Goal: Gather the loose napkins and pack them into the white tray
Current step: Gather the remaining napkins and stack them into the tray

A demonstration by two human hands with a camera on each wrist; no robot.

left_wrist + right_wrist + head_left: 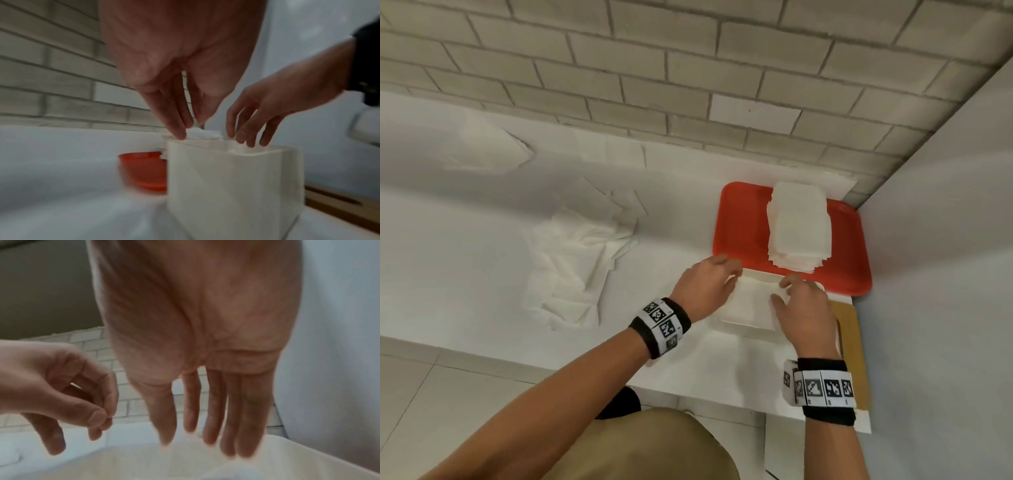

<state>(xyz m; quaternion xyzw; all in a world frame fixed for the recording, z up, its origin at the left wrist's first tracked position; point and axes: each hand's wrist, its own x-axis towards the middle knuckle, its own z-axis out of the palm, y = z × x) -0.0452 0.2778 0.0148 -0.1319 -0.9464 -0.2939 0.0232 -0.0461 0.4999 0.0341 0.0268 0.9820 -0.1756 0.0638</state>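
I have a long white counter (465, 240) running under a pale brick wall (654, 61), with a plain white wall (945, 240) closing the right end; tiled floor (431, 394) lies on the near side. At the far right corner sits an orange tray (743, 219), and on it a tall, squared stack of folded napkins (798, 226); a brown board (854, 346) shows at the counter's near right edge. Left of centre lies a rumpled heap of loose napkins (571, 267), well apart from my hands; a smaller crumpled napkin pile (489, 147) rests at the far left, and a flat sheet (613, 154) lies near the wall between them. The white tray (750, 308) stands just near of the orange tray, touching or overlapping its near edge; from the left wrist view it reads as a deep, straight-sided container (232, 186), with white napkin paper (203, 134) showing at its far rim. My left hand (705, 284) hangs over the tray's left rim, fingers loosely curved downward, tips at the paper; I cannot tell whether they pinch it. My right hand (804, 308) hovers over the tray's right side, fingers (232, 418) straight, close together, pointing down into it and holding nothing I can see.
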